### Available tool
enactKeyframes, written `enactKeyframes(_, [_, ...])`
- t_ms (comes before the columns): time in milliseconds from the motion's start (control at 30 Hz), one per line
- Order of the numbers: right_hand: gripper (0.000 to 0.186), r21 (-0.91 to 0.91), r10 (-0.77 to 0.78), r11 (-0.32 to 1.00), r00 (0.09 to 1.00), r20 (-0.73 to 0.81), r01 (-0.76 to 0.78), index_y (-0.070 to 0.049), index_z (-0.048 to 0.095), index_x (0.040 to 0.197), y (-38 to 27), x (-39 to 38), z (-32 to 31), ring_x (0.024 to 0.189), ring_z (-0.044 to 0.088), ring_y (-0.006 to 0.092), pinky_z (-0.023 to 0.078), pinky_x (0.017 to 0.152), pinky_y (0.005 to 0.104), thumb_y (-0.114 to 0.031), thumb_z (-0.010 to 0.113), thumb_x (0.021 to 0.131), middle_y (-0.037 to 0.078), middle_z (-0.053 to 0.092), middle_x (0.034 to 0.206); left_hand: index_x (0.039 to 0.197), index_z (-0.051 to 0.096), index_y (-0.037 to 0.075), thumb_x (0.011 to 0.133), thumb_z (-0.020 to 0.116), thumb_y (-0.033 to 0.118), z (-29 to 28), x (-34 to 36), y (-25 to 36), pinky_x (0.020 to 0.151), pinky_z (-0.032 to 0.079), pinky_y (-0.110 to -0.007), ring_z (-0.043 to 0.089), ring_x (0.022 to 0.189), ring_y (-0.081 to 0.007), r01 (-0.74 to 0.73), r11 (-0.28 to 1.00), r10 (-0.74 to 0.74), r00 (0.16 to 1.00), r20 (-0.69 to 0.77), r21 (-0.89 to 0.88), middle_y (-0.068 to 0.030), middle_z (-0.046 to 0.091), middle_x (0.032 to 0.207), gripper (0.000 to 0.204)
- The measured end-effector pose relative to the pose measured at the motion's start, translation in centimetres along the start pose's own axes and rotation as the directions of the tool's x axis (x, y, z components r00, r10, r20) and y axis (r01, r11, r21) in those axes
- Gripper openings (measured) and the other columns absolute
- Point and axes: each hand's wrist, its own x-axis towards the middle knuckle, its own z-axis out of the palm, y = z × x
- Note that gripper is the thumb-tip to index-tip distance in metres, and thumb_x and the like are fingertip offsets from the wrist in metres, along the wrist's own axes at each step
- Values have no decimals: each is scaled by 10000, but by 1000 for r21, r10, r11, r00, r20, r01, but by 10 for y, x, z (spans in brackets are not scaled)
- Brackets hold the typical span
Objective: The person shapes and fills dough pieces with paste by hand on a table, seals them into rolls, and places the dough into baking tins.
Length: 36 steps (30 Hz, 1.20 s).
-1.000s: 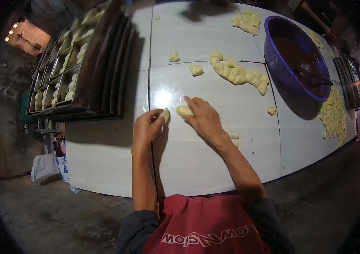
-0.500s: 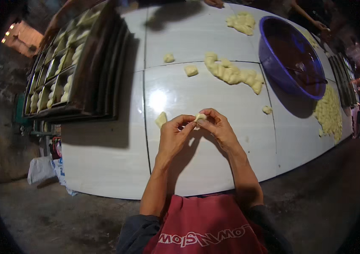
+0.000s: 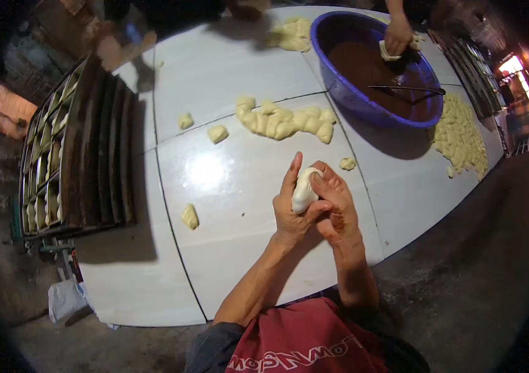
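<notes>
A smooth, pale, rounded piece of dough sits between my two hands above the table. My left hand cradles it from the left, index finger pointing up and thumb beneath the piece. From the right, my right hand closes over the top edge with thumb and curled fingers. Brown smears mark the base of the right palm. Whether the dough has anything inside is hidden. Left of my hands a small dough lump lies on the table, and another small piece lies just to their right.
A purple basin of brown filling, with a dark-handled utensil, stands at the far right. A co-worker's hand holds dough over it. Several dough pieces line the white table. Stacked trays of dough stand at left.
The view has shifted right. My hands have gone from pinching a small bit of dough to cupping a rounded, smoother piece. A co-worker's hand with dough has appeared over the basin.
</notes>
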Motion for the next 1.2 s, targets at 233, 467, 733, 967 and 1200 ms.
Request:
enactKeyframes(233, [198,-807,-577,470,816,25,357,-52,586,1050,-164,67,-39,785,575,68,463,733,236,-213,636,947,21,621,904,1413,463,23,935,675,165,-6,12,29,859,530,-323,662,980,-191,534,828,-546,838,28,170,-176,631,1217,542])
enactKeyframes(467, [276,-890,49,-456,998,-40,-13,-9,640,1099,-218,170,-131,1002,645,296,477,855,419,-171,602,878,159,686,1142,1282,583,-16,973,627,186,-35,21,30,799,530,-289,673,913,-180,504,811,-496,862,-108,296,-142,689,1097,372])
enactKeyframes(733, [190,-926,155,297,969,-194,-233,-48,637,913,-225,176,-117,800,586,142,462,715,300,-233,648,868,20,609,838,1244,621,1,967,632,272,-35,20,40,770,534,-304,676,862,-169,517,733,-582,813,13,441,-135,709,1018,387])
enactKeyframes(967, [441,-936,245,-347,958,-152,-59,-34,637,1184,-218,222,-221,1111,578,265,437,969,394,-285,680,824,127,621,1215,1243,635,48,953,644,261,-18,21,48,761,542,-314,682,840,-181,548,698,-653,752,95,460,-126,720,1065,360])
enactKeyframes(1200, [149,-700,22,714,1000,-22,-31,-108,580,973,-198,147,-51,646,604,92,488,539,202,-194,683,909,8,615,798,1235,635,25,954,641,268,-31,23,61,806,539,-328,696,926,-216,582,691,-658,752,38,428,-157,709,1080,372])
